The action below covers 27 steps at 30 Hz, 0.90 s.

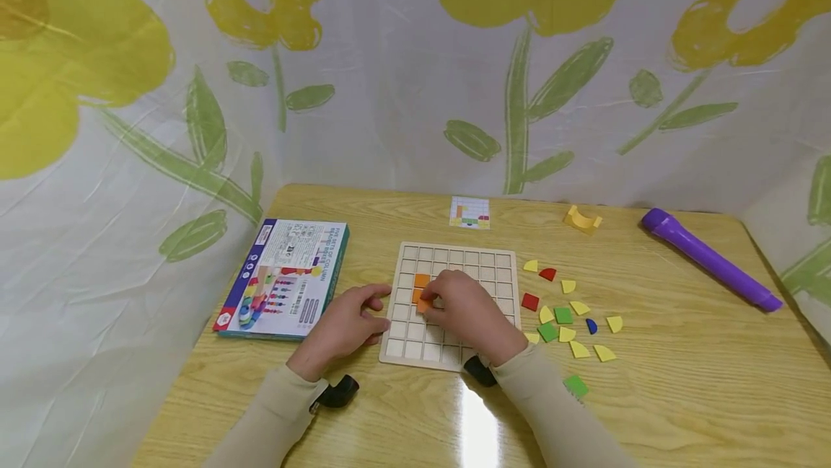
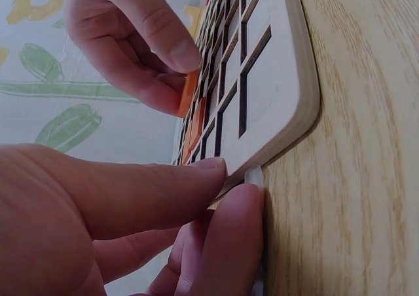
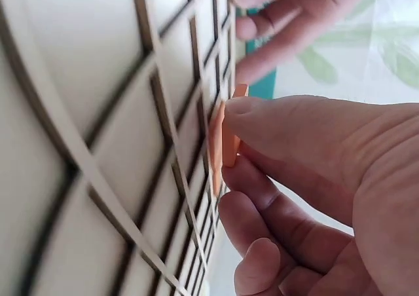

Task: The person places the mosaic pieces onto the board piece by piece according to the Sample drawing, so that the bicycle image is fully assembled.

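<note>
A wooden grid board [image 1: 405,351] lies on the table. My right hand [image 1: 469,311] reaches over it from the right. In the right wrist view, its thumb and index finger pinch an orange square tile [image 3: 232,133], tilted close above the grid. Another orange tile [image 1: 421,280] sits in a cell farther back, and one more orange tile [image 1: 416,296] lies in front of it, partly covered by the fingers. At the board's left side is my left hand [image 1: 347,324]; its thumb [image 2: 206,171] touches the edge, with the other fingers loosely bent beside it.
Yellow quarter-round pieces [image 1: 580,350], green squares [image 1: 563,315], a red square [image 1: 530,301] and a blue half-round [image 1: 591,326] lie right of the board. A pattern card [image 1: 470,213], yellow arch [image 1: 582,220], purple microphone-shaped object [image 1: 714,259] and printed box [image 1: 286,280] surround it.
</note>
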Motion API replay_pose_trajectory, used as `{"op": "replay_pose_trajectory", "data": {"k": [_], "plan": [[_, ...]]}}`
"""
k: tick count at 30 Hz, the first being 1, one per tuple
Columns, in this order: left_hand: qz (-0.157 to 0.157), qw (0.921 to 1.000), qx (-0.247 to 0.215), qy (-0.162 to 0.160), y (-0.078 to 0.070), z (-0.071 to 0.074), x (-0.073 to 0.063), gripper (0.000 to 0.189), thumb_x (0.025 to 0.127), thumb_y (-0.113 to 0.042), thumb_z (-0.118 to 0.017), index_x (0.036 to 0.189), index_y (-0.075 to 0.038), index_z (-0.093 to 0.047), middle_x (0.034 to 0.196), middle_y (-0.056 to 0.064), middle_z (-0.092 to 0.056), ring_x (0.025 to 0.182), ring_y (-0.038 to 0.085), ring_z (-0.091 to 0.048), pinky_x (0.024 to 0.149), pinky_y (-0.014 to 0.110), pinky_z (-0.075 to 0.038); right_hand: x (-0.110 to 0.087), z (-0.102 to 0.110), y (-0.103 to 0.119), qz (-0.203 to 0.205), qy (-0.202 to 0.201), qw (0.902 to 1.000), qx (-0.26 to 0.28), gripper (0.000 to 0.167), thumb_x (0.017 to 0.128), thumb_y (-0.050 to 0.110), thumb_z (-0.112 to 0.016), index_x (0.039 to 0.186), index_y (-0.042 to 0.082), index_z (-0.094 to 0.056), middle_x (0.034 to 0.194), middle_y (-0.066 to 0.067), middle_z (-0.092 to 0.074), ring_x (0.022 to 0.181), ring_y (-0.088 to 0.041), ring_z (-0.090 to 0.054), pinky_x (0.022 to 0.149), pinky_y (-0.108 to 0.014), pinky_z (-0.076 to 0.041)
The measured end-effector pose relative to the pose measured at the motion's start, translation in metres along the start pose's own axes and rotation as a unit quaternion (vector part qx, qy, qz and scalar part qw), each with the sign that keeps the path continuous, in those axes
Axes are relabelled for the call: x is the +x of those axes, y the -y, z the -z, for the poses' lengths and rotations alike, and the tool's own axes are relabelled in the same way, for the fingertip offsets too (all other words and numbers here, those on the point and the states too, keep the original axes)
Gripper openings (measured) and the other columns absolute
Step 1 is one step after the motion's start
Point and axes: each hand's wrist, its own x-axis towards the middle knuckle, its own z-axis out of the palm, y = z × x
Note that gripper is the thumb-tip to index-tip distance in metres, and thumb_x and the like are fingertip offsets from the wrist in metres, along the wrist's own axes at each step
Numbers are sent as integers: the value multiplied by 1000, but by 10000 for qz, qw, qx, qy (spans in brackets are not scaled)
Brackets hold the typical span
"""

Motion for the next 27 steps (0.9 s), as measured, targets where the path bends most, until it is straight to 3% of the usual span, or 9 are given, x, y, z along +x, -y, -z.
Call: {"op": "replay_pose_trajectory", "data": {"k": [6,12,27], "plan": [[-37,10000,83,-18,0,1,-1,57,96,-6,-79,150,-14,-64,119,10,-63,75,18,-64,65,30,-61,-1,-9,5,131,66,9996,-226,11,93,15,-84,103,10,-84,95,-2,-73,89,-18,-64,84,-37,-60],[-97,9999,93,25,0,1,0,57,96,-6,-79,151,-13,-63,118,11,-63,73,18,-64,64,30,-61,-2,-13,7,175,-117,9985,-500,10,93,16,-84,103,11,-84,96,0,-72,92,-18,-64,84,-35,-60],[-163,9996,212,55,1,1,1,57,97,-7,-79,151,-13,-63,117,11,-63,75,18,-63,63,29,-61,-3,-14,8,316,-200,9971,-656,11,91,13,-84,102,10,-84,94,-1,-70,89,-18,-62,81,-34,-59]]}}
